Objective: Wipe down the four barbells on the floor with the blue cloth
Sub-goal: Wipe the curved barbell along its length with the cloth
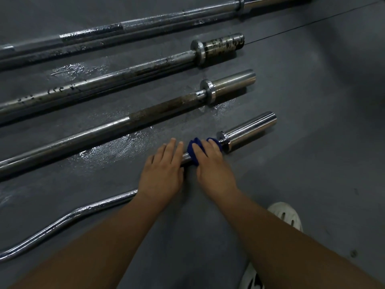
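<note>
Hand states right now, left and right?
Left hand: open, fingers laid flat across the curl bar.
Right hand: closed on the blue cloth, wrapped round that bar.

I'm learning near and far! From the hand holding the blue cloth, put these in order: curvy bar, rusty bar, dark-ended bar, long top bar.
1. Curvy bar: under the right hand and blue cloth.
2. Rusty bar: next row up.
3. Dark-ended bar: one row beyond.
4. Long top bar: by the top edge.
</note>
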Demonstrator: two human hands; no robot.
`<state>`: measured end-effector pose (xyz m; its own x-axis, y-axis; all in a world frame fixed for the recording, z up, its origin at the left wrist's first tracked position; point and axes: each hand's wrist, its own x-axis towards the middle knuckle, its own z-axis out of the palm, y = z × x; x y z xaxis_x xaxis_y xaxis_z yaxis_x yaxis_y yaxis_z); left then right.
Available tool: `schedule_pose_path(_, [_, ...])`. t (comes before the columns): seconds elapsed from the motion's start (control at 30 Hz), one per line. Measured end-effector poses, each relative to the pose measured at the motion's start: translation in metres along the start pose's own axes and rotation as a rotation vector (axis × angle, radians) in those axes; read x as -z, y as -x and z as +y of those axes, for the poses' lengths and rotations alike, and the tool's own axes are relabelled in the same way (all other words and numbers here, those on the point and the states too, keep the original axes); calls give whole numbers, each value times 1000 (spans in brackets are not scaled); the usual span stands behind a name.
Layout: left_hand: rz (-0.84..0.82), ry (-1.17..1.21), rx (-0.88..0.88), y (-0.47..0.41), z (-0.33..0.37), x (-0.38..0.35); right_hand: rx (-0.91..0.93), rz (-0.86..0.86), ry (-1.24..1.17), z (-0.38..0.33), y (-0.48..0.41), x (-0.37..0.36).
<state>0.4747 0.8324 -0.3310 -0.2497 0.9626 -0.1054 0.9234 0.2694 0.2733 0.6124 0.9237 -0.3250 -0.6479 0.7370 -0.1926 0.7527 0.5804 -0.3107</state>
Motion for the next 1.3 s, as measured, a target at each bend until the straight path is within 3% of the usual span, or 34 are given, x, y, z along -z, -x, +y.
schedule_pose_path(0.17, [39, -39, -19, -1, -10, -3, -19, 54, 20, -4, 0, -8])
schedule_pose_path(0.47, [65, -29, 31, 33, -2, 34, 2, -67, 48, 13, 2, 12])
schedule_pose_path(1.0, [-45, -58, 74, 38, 0, 50, -139, -172, -1, -13, -1, 15])
schedule_pose_path(1.3, [-41, -100, 48, 31, 11, 74, -93, -181, 3, -12, 3, 32])
